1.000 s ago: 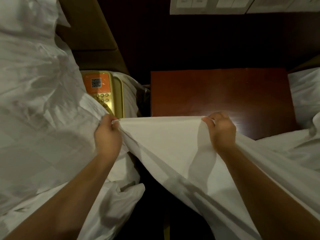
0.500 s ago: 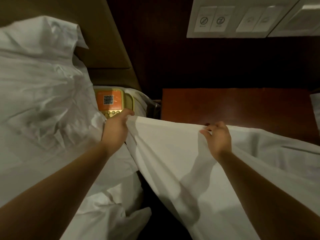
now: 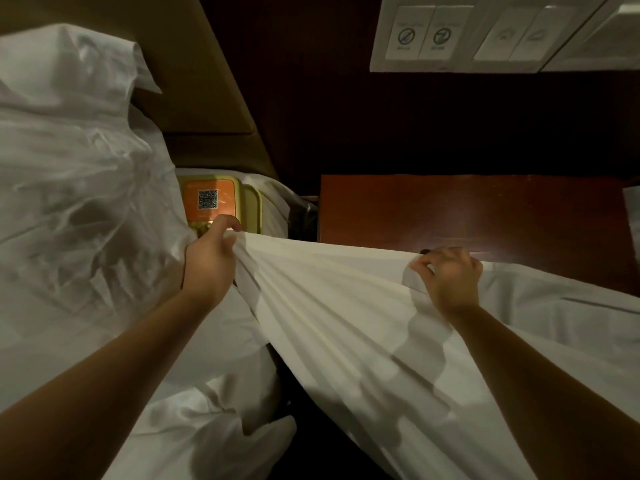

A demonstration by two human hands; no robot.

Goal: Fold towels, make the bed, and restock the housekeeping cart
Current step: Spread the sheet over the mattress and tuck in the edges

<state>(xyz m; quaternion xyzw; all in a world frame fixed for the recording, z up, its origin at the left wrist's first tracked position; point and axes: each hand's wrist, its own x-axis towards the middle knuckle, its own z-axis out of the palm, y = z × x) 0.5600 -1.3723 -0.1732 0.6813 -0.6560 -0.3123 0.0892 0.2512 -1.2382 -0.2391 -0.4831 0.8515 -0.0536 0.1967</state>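
A white sheet (image 3: 339, 306) stretches taut between my two hands, its top edge running across the middle of the view. My left hand (image 3: 207, 261) grips a bunched corner of that edge beside the bed. My right hand (image 3: 450, 282) pinches the same edge farther right, over the front of the nightstand. Folds of the sheet fan down from my left hand toward the lower right. A crumpled white duvet (image 3: 76, 209) covers the bed on the left, and a pillow corner (image 3: 104, 57) lies against the headboard.
A dark red wooden nightstand (image 3: 467, 209) stands behind the sheet. An orange and yellow device with a QR code (image 3: 211, 202) sits between bed and nightstand. A tan headboard (image 3: 194, 81) rises at upper left. White wall switch plates (image 3: 467, 32) are at upper right.
Both hands have carried the sheet's edge up and away from me, and they now hold it farther apart. The view has tilted up, bringing the wall switches in.
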